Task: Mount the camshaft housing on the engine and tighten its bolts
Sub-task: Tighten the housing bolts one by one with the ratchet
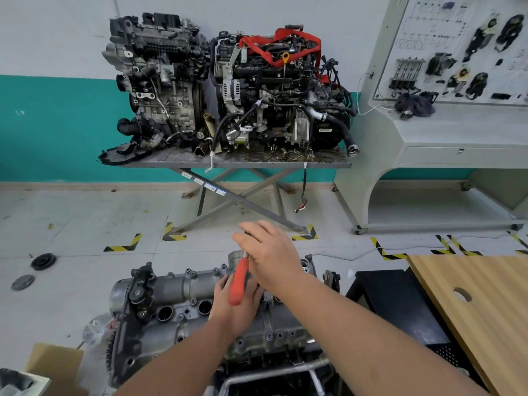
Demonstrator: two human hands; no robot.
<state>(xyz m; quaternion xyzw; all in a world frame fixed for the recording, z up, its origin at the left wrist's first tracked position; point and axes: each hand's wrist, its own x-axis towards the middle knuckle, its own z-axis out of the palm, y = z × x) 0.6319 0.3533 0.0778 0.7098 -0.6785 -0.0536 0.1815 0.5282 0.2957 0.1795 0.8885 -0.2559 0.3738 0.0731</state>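
The grey camshaft housing lies on top of the engine just below me, with bolts along its edges and round plug holes in its upper face. My left hand holds the red handle of a wrench that stands tilted over the middle of the housing. Above it, my right hand lies over the top end of the tool with its fingers stretched forward, and it hides the tool's head. The bolt under the tool is also hidden.
Two complete engines stand on a grey scissor-leg table by the back wall. A training board cabinet is at the right, a wooden tabletop near right. A cardboard box and round black parts lie on the floor at left.
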